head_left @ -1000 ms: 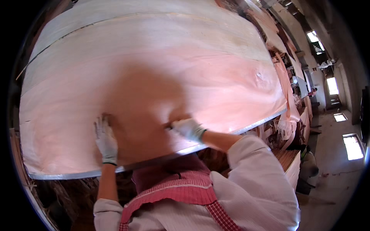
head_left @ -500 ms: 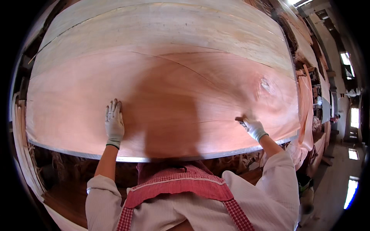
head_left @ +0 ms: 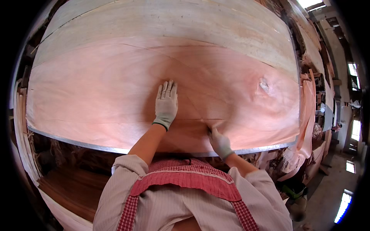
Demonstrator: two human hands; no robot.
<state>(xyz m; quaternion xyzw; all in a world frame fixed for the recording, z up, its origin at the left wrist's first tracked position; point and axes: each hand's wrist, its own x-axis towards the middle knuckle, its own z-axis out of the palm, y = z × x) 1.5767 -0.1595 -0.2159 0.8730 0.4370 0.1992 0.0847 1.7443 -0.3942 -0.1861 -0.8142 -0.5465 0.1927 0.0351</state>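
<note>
A pinkish wood veneer sheet (head_left: pixel 88 84) lies over paler sheets (head_left: pixel 154 23) on a broad stack in front of me. My left hand (head_left: pixel 167 103), in a pale work glove, rests flat on the veneer near the middle, fingers stretched out and pointing away. Lower and to the right, my gloved right hand (head_left: pixel 220 142) is closed near the front edge. A small dark tool (head_left: pixel 209 126) juts from its fingers onto the veneer; its kind does not show clearly. A thin line runs across the sheet toward it. At the right, the veneer has a torn, pale-edged hole (head_left: pixel 264 84).
A grey metal strip (head_left: pixel 92 147) runs along the front edge. Veneer scraps (head_left: pixel 295 154) hang at the right corner. Below left sits a brown wood stack (head_left: pixel 73 192). Beyond the right side is a floor with windows (head_left: pixel 345 206) past it.
My left hand has slid right to the middle of the sheet. My right hand has moved left and nearer to me, still closed on the dark tool.
</note>
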